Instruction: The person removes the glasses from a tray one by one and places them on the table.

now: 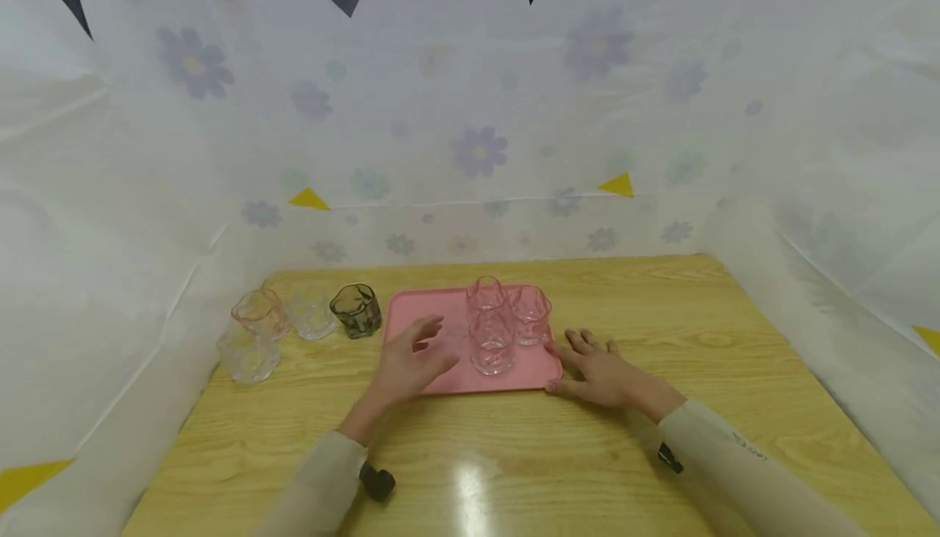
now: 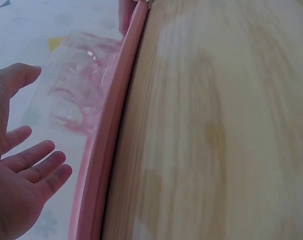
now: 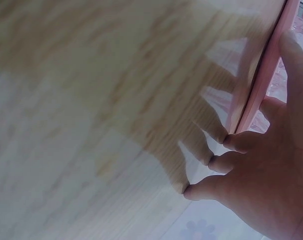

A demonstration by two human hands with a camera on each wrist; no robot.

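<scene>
A pink tray (image 1: 433,383) lies on the table, with clear, pink-looking glasses (image 1: 492,345) grouped on its right half. Over the tray's left front part hovers my left hand (image 1: 406,364), its fingers apart and loosely bent; the left wrist view shows nothing in its grasp. My right hand (image 1: 605,375) is at the tray's right edge. Its thumb and index finger touch the rim, while the other fingertips (image 3: 234,142) rest on the wood, spread out. In the left wrist view the glasses (image 2: 84,82) rise behind the tray rim (image 2: 109,120).
Left of the tray stand a dark grey glass (image 1: 356,311), a clear glass (image 1: 312,312), a pinkish glass (image 1: 262,315) and another clear glass (image 1: 249,355). White flowered sheeting (image 1: 411,113) encloses the wooden table (image 1: 558,463) at the back and sides.
</scene>
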